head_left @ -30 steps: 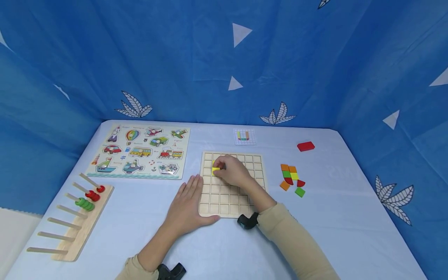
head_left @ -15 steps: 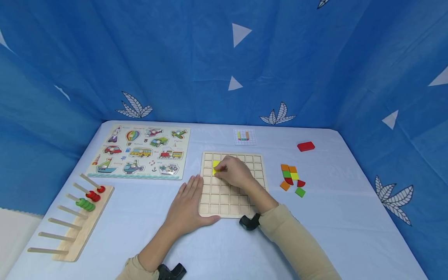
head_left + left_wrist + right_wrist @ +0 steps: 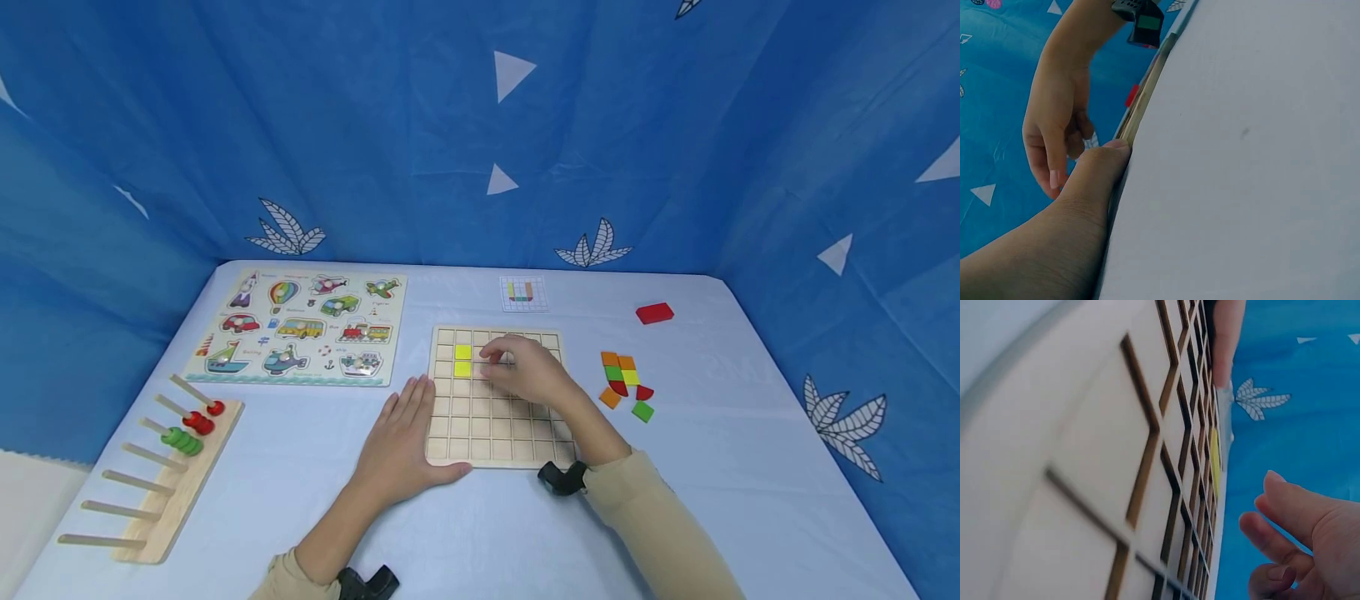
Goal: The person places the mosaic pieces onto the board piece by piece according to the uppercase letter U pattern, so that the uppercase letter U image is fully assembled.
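Note:
A wooden grid board (image 3: 480, 427) lies on the table, with two yellow square tiles (image 3: 462, 361) set one above the other in its upper left cells. My left hand (image 3: 401, 437) lies flat with fingers straight along the board's left edge, its thumb at the lower edge. Just right of the yellow tiles, my right hand (image 3: 525, 371) hovers over the board, fingers loosely bent and nothing between them. In the right wrist view, a gap separates the right hand's thumb and fingers (image 3: 1297, 537) from the yellow strip of tile (image 3: 1214, 459).
To the right lie several loose orange, green, yellow and red tiles (image 3: 632, 377), with a red block (image 3: 655, 313) behind. A pattern card (image 3: 523, 294) sits beyond the board. At left are a vehicle puzzle (image 3: 300, 327) and a peg stand with beads (image 3: 168, 492).
My right hand has let go of the lower yellow tile and moved right, uncovering both yellow tiles. The left hand has stayed in place.

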Demonstrator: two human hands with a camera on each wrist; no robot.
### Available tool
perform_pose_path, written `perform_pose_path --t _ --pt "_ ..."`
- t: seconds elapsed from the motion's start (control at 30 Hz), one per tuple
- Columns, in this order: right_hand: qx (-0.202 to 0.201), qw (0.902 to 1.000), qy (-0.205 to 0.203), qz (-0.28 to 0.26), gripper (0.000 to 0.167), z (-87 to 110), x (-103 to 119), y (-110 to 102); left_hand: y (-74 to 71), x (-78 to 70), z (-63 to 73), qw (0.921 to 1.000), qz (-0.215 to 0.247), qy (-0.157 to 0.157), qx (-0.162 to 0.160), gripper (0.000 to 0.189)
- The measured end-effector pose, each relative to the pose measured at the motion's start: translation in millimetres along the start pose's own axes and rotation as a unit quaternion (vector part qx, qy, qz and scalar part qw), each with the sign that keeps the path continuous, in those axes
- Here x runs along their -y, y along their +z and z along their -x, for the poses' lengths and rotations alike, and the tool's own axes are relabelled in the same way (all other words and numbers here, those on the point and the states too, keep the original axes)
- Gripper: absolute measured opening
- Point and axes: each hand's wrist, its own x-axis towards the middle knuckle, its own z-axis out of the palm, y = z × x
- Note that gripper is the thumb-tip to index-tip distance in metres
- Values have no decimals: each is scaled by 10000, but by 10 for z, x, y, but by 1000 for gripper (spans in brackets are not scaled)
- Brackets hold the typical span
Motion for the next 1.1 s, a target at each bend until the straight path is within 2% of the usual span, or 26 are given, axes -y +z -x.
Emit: perform_pose_path --t 0.27,0.47,1.1 --pt "-192 9991 134 -364 29 200 -245 -241 12 2 7 10000 9 -35 27 131" --pt "-460 9975 312 -444 30 358 -475 -405 16 4 13 10000 1 -2 -9 131" --pt "-1087 9878 1077 -288 34 827 -1078 -764 -4 -17 14 10000 -1 -2 0 130"
